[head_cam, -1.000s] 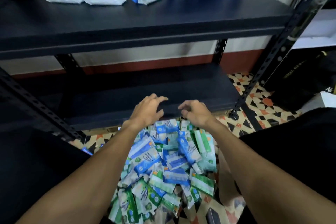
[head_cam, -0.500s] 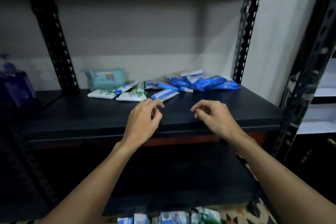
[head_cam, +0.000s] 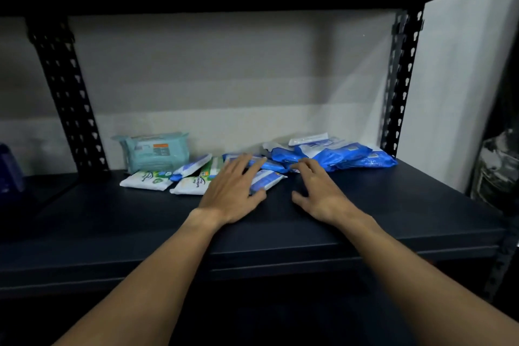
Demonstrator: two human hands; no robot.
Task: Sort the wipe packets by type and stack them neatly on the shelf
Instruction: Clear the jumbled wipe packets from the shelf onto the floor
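**At rear edge of shelf: wipe packets loose, both hands spread**

Head view. Along the rear edge of the dark shelf [head_cam: 393, 205], against the wall [head_cam: 224, 78], found wipe packets lying loose, not stacked.

Toward the rear left, noted a large teal pack [head_cam: 154, 153] standing on edge. Just in front of it, two white-and-green packets [head_cam: 146, 180] lying flat, with a leaning blue-and-white packet [head_cam: 191, 167] between them.

Toward the rear right corner, logged a heap of blue packets [head_cam: 351, 156], overlapping, beside the right rear post [head_cam: 401, 78].

Mid-shelf, recorded left hand [head_cam: 233, 191] palm down, fingers straight, laid over a flat blue-and-white packet [head_cam: 266, 178] and gripping nothing.

Recorded right hand [head_cam: 320, 194] palm down just beside it, fingers spread and slack, holding nothing. Fingertips at the near fringe of the blue heap; contact not determinable.
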